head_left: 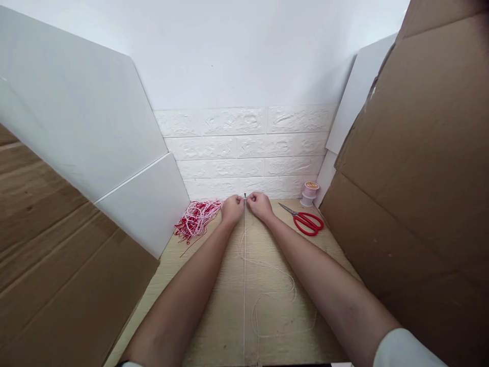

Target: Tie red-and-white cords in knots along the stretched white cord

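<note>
Both hands [245,206] pinching white cord [244,265], trailing toward camera

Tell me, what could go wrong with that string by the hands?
The loose white cord lies in loops on the table and might tangle or knot. Both hands, left hand and right hand, pinch it at a thin pin; a slip could prick a finger. The red scissors lie open nearby.

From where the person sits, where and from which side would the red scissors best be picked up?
By the red handle loops of the scissors, from the near side with the right hand. The loops point toward the person and right; the closed blades point away toward the wall, near the thread spools, so coming from the front meets the handles first.
</note>
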Motion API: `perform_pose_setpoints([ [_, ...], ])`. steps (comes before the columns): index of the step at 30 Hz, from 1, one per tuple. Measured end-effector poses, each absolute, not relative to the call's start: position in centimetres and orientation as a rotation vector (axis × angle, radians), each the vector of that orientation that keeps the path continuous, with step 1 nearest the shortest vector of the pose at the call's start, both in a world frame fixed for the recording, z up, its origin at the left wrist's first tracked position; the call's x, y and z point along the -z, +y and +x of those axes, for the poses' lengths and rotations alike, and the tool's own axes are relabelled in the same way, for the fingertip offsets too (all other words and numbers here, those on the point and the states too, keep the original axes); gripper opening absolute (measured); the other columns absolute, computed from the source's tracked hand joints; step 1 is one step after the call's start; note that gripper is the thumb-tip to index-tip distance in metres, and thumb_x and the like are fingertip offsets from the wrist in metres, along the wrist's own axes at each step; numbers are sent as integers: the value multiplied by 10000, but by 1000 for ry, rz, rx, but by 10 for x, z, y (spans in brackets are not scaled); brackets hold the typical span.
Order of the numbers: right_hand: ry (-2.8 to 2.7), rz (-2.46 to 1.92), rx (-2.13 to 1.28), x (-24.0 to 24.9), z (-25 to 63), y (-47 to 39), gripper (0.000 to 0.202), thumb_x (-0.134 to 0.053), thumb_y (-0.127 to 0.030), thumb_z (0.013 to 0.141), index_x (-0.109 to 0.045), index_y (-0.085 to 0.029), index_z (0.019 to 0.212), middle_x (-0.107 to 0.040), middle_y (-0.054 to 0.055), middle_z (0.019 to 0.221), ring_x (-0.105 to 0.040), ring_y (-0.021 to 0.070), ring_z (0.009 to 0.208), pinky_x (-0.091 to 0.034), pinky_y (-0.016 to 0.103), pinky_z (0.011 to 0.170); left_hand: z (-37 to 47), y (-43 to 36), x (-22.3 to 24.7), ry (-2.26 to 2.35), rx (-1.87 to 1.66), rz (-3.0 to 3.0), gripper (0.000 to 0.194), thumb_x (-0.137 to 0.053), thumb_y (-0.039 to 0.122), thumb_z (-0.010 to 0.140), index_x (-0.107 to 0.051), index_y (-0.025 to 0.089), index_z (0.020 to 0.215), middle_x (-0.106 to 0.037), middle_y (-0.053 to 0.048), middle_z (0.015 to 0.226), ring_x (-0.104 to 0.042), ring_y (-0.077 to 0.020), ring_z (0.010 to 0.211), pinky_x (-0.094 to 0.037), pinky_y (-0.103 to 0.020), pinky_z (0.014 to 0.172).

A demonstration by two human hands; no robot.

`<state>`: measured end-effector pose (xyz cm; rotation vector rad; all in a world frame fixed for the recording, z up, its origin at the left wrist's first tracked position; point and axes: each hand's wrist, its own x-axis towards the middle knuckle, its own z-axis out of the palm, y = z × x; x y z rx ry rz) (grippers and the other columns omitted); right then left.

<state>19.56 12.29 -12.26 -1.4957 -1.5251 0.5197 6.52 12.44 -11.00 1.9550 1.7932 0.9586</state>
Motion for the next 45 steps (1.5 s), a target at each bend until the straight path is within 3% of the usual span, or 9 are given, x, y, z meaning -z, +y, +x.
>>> perform_pose_setpoints([
  [13,-1547,-1529,-436,126,194,125,132,-547,-257,865,-623,-176,794,-605,-4,705,-502,123,655,-322,225,619,67,126,111,1837,-960,2047,198,-536,325,904,-706,227,928,-700,-43,966,-601,-185,867,-380,-295,745],
  [36,-1608,-1607,-290,121,190,118,156,-478,-274,939,-605,-195,890,-656,38,819,-542,156,738,-317,253,660,68,126,112,1823,-997,2007,211,-516,357,902,-694,248,930,-709,-22,908,-601,-187,792,-363,-292,688],
  [45,-1497,-1554,-304,120,189,111,115,-532,-284,857,-572,-203,929,-628,4,769,-535,146,693,-335,240,645,69,124,108,1799,-1016,1922,192,-538,350,881,-697,249,917,-714,-16,905,-618,-186,815,-385,-289,706],
])
